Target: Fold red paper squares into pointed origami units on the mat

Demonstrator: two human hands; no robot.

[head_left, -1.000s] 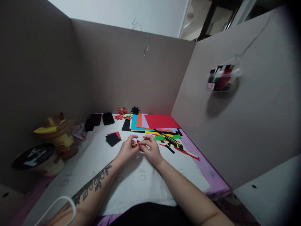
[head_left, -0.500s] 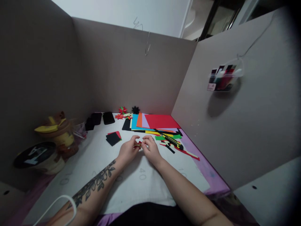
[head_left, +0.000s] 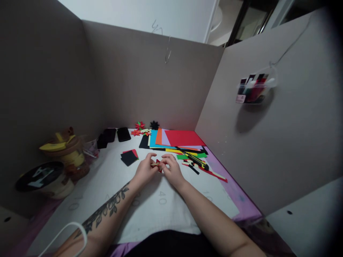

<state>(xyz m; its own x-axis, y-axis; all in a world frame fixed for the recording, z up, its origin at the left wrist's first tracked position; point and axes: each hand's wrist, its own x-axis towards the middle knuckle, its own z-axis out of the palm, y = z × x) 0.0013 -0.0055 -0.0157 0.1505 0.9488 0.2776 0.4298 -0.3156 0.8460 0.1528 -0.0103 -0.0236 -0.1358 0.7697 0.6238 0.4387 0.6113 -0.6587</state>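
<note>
My left hand (head_left: 146,168) and my right hand (head_left: 170,167) meet over the middle of the white table sheet (head_left: 171,217). Between their fingertips is a small red folded paper piece (head_left: 159,166) with a pale yellowish part, partly hidden by the fingers. Both hands pinch it, the left from one side and the right from the other. Left of my left hand lies a small stack of black and red paper squares (head_left: 129,157). A black and yellow utility knife (head_left: 197,160) rests to the right of my right hand, among paper scraps (head_left: 191,166).
Coloured paper sheets (head_left: 184,138) are piled at the back right. Folded paper stars (head_left: 139,125) and a black phone-like slab (head_left: 123,134) sit at the back. Tubs (head_left: 45,178) stand on the left. A plastic cup (head_left: 253,89) hangs on the right partition.
The red paper piece shows more between the fingers, reaching a little above and below them. My left hand has shifted very slightly; the right stays in place.
</note>
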